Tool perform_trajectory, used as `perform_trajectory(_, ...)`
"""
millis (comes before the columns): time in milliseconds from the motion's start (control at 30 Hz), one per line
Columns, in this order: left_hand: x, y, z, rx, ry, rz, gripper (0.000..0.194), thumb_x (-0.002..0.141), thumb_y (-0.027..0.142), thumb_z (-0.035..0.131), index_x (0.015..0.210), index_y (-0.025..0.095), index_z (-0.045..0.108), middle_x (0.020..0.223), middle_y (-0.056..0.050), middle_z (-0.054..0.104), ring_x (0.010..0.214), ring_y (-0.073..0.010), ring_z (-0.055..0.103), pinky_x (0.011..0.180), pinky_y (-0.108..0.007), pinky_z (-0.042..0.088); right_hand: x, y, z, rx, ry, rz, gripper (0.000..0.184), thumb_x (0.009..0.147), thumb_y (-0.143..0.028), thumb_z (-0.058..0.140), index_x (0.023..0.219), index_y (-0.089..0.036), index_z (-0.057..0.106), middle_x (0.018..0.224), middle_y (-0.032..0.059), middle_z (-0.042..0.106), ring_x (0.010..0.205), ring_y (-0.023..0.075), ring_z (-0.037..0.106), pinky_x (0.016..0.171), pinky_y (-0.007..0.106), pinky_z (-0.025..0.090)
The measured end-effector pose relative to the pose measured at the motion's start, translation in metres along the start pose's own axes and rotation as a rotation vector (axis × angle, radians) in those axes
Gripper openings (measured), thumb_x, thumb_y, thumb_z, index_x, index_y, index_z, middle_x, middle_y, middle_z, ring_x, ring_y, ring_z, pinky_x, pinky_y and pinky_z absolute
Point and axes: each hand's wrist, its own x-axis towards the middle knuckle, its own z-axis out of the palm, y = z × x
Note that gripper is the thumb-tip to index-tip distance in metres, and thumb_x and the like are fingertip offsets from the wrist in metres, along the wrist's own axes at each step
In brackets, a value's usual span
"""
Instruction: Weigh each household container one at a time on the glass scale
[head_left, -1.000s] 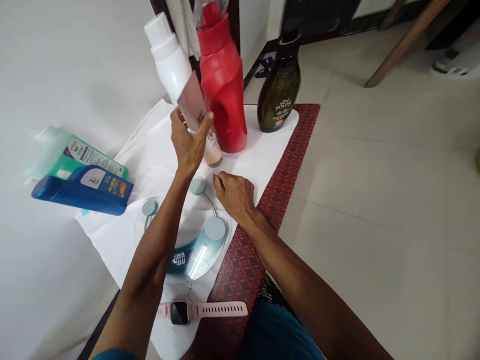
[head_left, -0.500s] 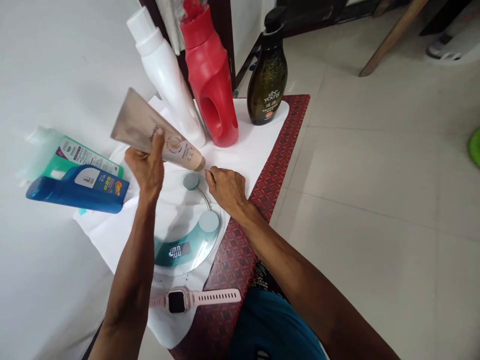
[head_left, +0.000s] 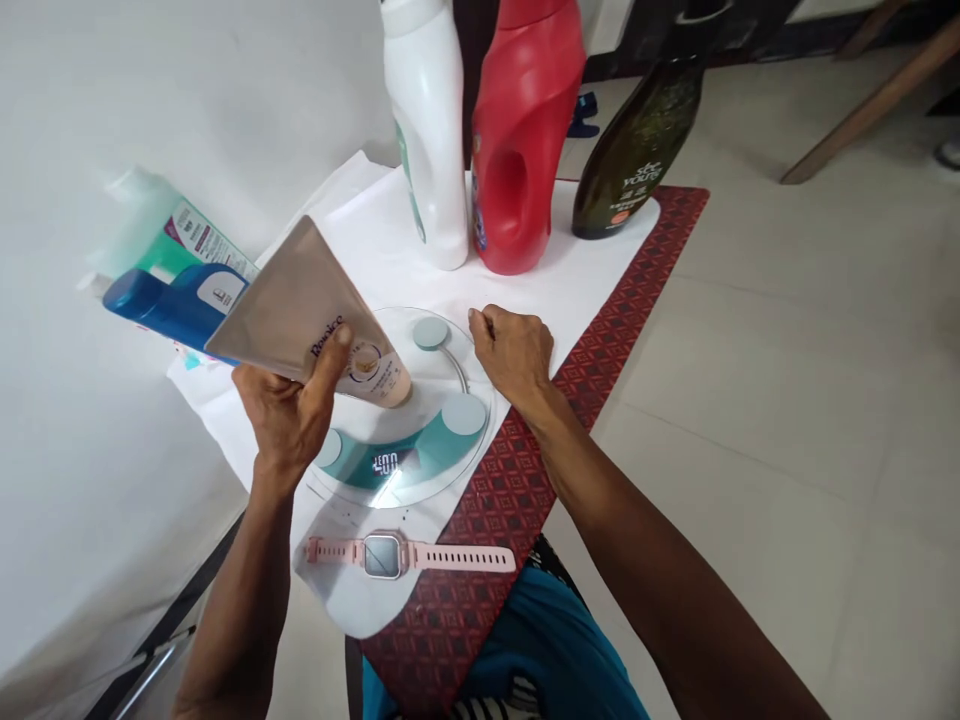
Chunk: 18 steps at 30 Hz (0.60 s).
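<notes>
Grips tube above scale with left hand, thumb in front, fingers behind. Curls right hand closed near scale. Cannot see contents of tube, white bottle or red bottle.

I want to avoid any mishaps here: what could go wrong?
If the left hand lost its grip, the tube could drop onto the glass scale. The tube's wide end overlaps the blue bottle in view, so it might knock it. The pink watch lies near the table's edge and might get brushed off.
</notes>
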Motion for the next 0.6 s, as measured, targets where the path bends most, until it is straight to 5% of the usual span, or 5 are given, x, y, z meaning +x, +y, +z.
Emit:
perform_trajectory(167, 0.0, 0.003, 0.005, 0.022, -0.124, 0.081, 0.031, 0.095, 0.04, 0.082, 0.073, 0.02, 0.077, 0.077, -0.001, 0.077, 0.072, -0.0172, 0.071, 0.069, -0.03, 0.058, 0.0, 0.0, 0.002, -0.014, -0.011, 0.022, 0.043, 0.114, -0.035, 0.046, 0.103, -0.015, 0.082, 0.094, 0.0167, 0.082, 0.079, 0.0261, 0.066, 0.07, 0.036, 0.021)
perform_trajectory(400, -0.006, -0.002, 0.003, -0.082, -0.182, -0.026, 0.042, 0.096, 0.058, 0.08, 0.081, 0.019, 0.077, 0.08, -0.003, 0.075, 0.077, -0.0189, 0.071, 0.071, -0.031, 0.059, 0.001, 0.001, 0.001, 0.011, -0.024, 0.019, 0.043, 0.115, -0.037, 0.047, 0.103, -0.016, 0.082, 0.093, 0.015, 0.081, 0.078, 0.0242, 0.064, 0.071, 0.036, 0.021)
perform_trajectory(600, -0.003, -0.011, -0.012, -0.174, 0.127, 0.051, 0.061, 0.097, 0.071, 0.071, 0.069, 0.018, 0.059, 0.069, 0.0, 0.051, 0.067, -0.0146, 0.052, 0.064, -0.03, 0.05, 0.002, 0.001, 0.001, 0.01, -0.048, 0.027, 0.044, 0.115, -0.038, 0.046, 0.108, -0.015, 0.082, 0.094, 0.0151, 0.082, 0.079, 0.0241, 0.065, 0.07, 0.036, 0.02)
